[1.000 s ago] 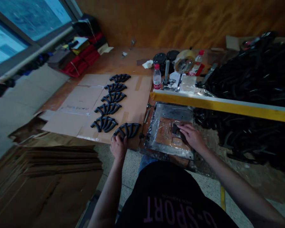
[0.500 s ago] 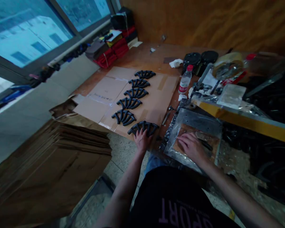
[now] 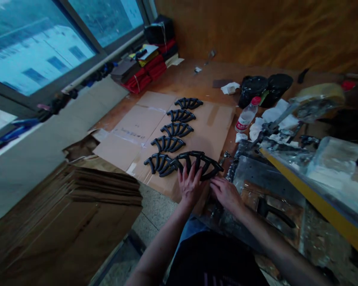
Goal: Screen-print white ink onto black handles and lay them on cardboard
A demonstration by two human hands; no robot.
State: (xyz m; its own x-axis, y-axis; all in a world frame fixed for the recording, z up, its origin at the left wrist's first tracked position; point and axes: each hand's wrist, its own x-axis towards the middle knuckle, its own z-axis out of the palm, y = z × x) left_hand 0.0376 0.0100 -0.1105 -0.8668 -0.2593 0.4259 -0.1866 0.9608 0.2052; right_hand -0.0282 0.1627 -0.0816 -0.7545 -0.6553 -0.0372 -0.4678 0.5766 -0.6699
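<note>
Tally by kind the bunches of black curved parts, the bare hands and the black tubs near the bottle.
Black bunches: 6
Hands: 2
Black tubs: 2
Total: 10

Small workshop: wooden workbench, centre; stacked cardboard, lower left; scuffed metal plate, right; windows, upper left.

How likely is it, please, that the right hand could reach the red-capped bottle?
Probably yes: the red-capped bottle stands beyond the right hand, and nothing tall appears to block the way between them.
</note>
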